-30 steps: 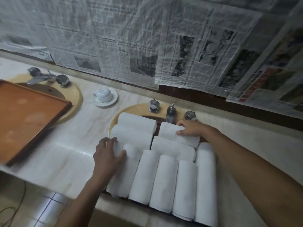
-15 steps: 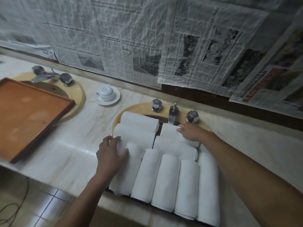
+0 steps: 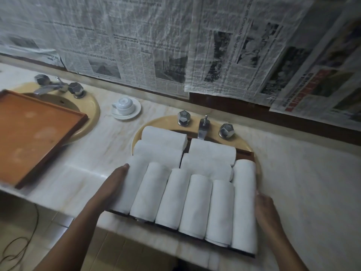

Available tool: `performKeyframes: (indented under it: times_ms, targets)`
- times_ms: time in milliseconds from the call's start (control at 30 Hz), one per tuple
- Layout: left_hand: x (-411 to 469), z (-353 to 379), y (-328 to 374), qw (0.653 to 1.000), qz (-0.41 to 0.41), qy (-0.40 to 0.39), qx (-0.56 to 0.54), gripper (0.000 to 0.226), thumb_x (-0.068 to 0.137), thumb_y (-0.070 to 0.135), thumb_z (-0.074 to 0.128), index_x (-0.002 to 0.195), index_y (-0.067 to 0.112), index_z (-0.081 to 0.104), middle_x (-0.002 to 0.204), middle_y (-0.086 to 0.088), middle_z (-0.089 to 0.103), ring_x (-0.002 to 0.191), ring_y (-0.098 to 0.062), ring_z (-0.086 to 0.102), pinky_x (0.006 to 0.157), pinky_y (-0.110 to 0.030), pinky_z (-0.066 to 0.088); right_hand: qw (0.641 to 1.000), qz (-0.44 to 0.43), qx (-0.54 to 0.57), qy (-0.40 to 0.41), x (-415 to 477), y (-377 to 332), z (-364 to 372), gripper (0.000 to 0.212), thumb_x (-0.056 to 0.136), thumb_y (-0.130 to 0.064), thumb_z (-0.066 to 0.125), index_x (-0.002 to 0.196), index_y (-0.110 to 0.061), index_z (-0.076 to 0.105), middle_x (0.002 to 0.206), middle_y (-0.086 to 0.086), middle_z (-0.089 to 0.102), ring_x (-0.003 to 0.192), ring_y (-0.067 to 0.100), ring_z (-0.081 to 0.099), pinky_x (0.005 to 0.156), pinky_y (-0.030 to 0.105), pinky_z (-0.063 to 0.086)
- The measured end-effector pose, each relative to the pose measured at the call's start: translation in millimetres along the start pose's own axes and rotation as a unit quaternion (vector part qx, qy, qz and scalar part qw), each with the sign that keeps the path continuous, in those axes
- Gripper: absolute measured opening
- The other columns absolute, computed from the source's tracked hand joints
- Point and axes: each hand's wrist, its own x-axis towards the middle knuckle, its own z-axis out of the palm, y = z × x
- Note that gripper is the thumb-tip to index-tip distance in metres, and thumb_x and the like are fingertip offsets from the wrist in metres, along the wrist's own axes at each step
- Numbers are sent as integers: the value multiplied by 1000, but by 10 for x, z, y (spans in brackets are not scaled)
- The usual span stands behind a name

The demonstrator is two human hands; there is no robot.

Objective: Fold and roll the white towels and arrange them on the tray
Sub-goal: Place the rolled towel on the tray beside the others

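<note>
**A:** From the head camera, where are the towels?

**B:** The white towels (image 3: 195, 192) are all rolled and lie on the dark tray (image 3: 244, 151). Six rolls lie side by side in the near row, their ends pointing towards the person. Four more lie crosswise behind them, in two pairs. The rolls touch one another.

**A:** And the tray itself?

**B:** It sits across the yellow sink (image 3: 156, 122) on the right, just in front of the faucet (image 3: 202, 130). Its near edge reaches the front of the pale counter (image 3: 302, 182).

**A:** What about the grips?

**B:** The left grip (image 3: 115, 184) lies flat along the outer side of the leftmost roll, fingers straight and pressed to the cloth. The right grip (image 3: 265, 210) is at the opposite side, its fingertips touching the rightmost roll. I cannot tell whether its fingers curl round anything, because the roll hides them.

**A:** Anything else there?

**B:** An orange tray (image 3: 35, 133) rests over the left sink (image 3: 91, 112). Between the two sinks stands an upturned cup (image 3: 125, 103) on a saucer. Newspaper (image 3: 136, 45) covers the wall behind, and a cable (image 3: 19, 241) lies on the tiled floor.
</note>
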Motion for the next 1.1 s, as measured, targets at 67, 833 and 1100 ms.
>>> performKeyframes:
  times_ms: [67,833,1100]
  targets:
    - [-107,57,25,999,-5,0,-40,60,89,80,50,117,32,73,120,7,74,110,-18,70,106,-47,48,989,60,122,-62,-71,115,96,80,96,-77,39,140,-14,59,141,13,60,124,31,60,110,46,44]
    - [-1725,1593,-764,991,-17,27,-130,63,83,72,67,118,20,72,113,-5,76,102,-31,73,90,-51,58,960,40,265,-82,-151,1934,-1229,94,65,-94,54,130,-27,66,124,5,71,113,28,66,106,54,50]
    - [-1947,2473,-477,994,52,-77,-54,76,71,86,68,126,33,70,127,4,72,115,-25,69,102,-55,52,955,81,284,1,-406,2644,-2183,69,84,-84,43,124,-32,64,115,6,73,104,31,69,99,59,52]
